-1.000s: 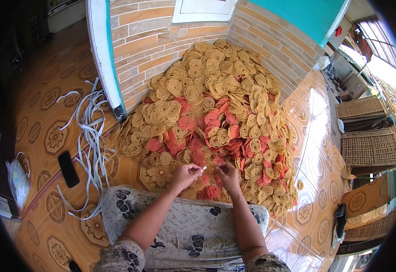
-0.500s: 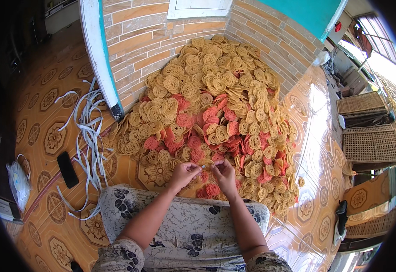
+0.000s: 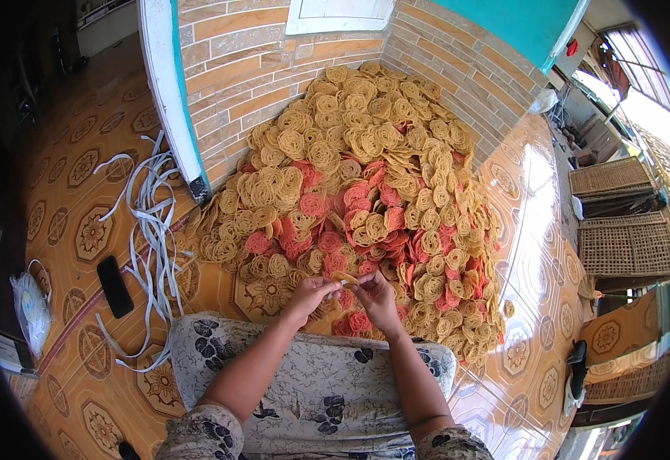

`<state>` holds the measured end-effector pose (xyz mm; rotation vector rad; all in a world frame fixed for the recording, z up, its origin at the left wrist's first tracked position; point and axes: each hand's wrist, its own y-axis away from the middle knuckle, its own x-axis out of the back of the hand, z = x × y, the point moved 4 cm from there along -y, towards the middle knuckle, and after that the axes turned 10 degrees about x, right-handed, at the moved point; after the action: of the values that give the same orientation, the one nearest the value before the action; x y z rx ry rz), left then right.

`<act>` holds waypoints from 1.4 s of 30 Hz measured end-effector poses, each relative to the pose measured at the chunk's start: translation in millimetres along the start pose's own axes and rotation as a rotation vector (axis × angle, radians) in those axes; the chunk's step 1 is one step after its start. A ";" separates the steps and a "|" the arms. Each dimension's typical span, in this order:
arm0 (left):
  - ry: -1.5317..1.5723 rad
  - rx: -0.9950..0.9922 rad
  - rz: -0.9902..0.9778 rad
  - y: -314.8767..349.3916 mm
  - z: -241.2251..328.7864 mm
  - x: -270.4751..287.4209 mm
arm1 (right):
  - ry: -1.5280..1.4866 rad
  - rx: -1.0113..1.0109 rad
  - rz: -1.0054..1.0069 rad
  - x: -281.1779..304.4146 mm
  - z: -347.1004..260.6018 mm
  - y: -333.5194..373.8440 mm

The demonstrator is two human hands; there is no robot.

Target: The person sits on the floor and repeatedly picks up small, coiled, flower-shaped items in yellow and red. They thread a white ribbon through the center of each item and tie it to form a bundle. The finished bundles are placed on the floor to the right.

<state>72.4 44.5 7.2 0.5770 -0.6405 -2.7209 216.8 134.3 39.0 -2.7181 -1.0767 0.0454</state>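
Observation:
In front of my lap, my two hands meet with their fingertips almost touching. My right hand (image 3: 378,301) is closed on a yellow lacy disc (image 3: 342,276), which sticks out toward the left. My left hand (image 3: 309,297) is pinched at the disc's near edge. A small white piece (image 3: 343,283) shows at its fingertips, too small to name. Beyond both hands spreads a big heap of round lacy discs (image 3: 356,119), mostly yellow. Pinkish-red discs (image 3: 313,204) lie among them, densest through the middle.
Tangled white strips (image 3: 153,230) and a black phone (image 3: 114,287) lie on the tiled floor at left, near a clear plastic bag (image 3: 31,313). Brick walls (image 3: 231,65) corner the heap. Woven racks (image 3: 630,244) stand at right. Patterned cloth (image 3: 304,391) covers my lap.
The yellow disc has tilted up and shows more edge-on above my fingertips. My left hand has shifted very slightly; the heap looks the same.

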 end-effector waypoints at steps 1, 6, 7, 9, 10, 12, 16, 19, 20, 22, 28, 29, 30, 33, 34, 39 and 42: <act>0.018 0.008 0.004 -0.5 -0.5 0.9 | 0.007 -0.013 0.001 0.4 0.4 0.3; 0.008 0.028 0.018 0.2 0.5 2.7 | -0.117 0.013 0.021 -1.9 1.1 0.9; 0.025 0.027 -0.010 1.0 1.4 1.6 | -0.159 0.036 0.019 -2.9 1.2 0.7; 0.031 0.023 -0.032 2.8 2.9 0.1 | -0.209 0.055 0.012 -4.1 3.2 0.5; 0.029 0.029 -0.032 3.6 3.3 0.1 | -0.217 0.050 0.008 -4.3 5.1 0.6; 0.008 0.031 -0.023 4.3 3.9 0.2 | -0.214 0.039 0.009 -3.6 9.5 0.7; 0.019 0.041 -0.037 2.6 1.9 -1.5 | -0.163 0.017 0.024 -1.8 18.0 1.6; 0.024 0.010 -0.042 1.5 0.6 -2.9 | -0.087 -0.020 0.016 -2.4 20.2 3.1; 0.014 0.009 -0.029 1.3 -0.1 -2.8 | -0.032 -0.064 0.016 -2.3 20.8 3.8; 0.007 0.009 -0.016 1.1 -1.2 -2.3 | -0.046 0.017 0.003 -3.5 13.5 3.9; -0.006 -0.027 -0.027 -1.6 -5.3 -1.6 | 0.026 0.062 -0.050 -5.2 -4.8 3.6; 0.000 -0.028 -0.029 -2.7 -6.5 -1.5 | 0.011 0.073 -0.065 -5.6 -7.1 3.6; 0.005 -0.031 -0.031 -3.7 -7.6 -1.3 | 0.061 0.112 -0.089 -5.6 -10.4 3.8; 0.031 -0.052 0.021 -7.1 -8.0 1.1 | 0.102 0.103 -0.117 -4.2 -13.5 5.0; 0.029 -0.070 -0.005 -7.3 -7.5 0.0 | 0.060 0.031 -0.100 -3.3 -11.5 5.3; -0.138 -0.107 -0.040 -3.0 -6.5 -5.1 | 0.092 -0.015 0.044 0.6 -13.2 2.4; -0.219 -0.130 -0.024 -0.7 -4.2 -7.5 | 0.217 -0.009 0.015 -0.9 -17.9 0.2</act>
<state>80.7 46.3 5.7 0.2594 -0.5044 -2.8462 218.2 130.1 56.3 -2.6633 -0.9957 -0.2461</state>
